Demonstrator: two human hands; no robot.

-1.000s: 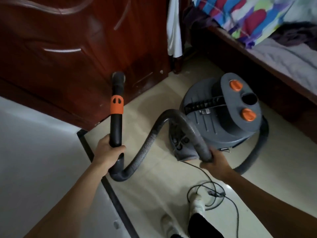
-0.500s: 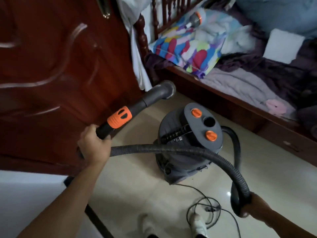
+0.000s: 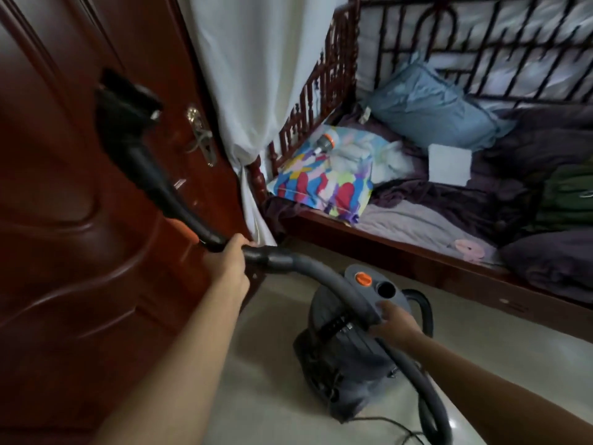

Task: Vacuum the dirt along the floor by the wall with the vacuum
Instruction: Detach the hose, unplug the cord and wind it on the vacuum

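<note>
The wand slants up and left, its nozzle raised before the door. The left grip wraps its lower end. The right grip curls round the hose over the canister, right of the door, with the bed beyond.

The left hand has swung the wand up off the floor, its nozzle now at 11 o'clock against the door. The right hand has moved from 5 o'clock to the vacuum lid; its grip is unclear.
</note>
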